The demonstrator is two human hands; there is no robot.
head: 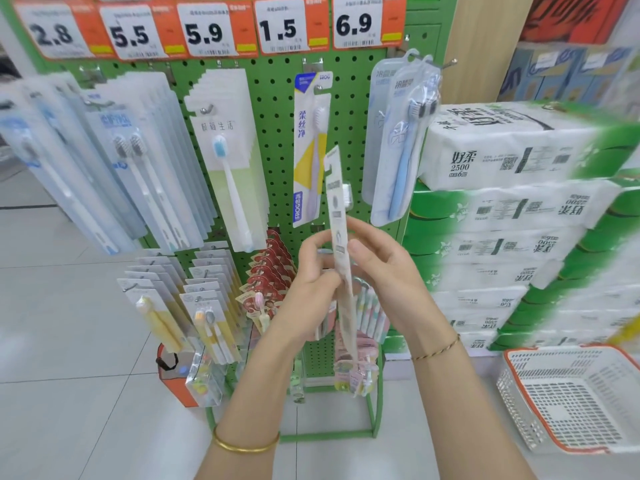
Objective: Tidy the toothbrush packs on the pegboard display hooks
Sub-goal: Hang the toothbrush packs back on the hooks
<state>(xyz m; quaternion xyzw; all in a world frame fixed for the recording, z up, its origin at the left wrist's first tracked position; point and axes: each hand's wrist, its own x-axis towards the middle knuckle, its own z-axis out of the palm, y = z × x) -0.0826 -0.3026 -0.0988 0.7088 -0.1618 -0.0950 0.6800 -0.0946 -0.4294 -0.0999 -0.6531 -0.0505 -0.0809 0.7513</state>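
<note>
Against the green pegboard [277, 140], a pack [337, 202] stands near upright and edge-on, hang-hole end topmost, toward the hooks above, its middle pinched between left hand [311, 275] and right hand [379, 268], equally near both hands.

Shop Floor, Bright and Even

Pale glossy tiled floor [69, 341] underfoot, grout lines running across. On the right, stacked green-and-white tissue packs [519, 143] climb high. Behind them stands a light wooden panel [485, 46]. Low right, a white plastic basket [568, 403] with an orange rim sits on the tiles. Low left, an orange container [176, 386].
</note>
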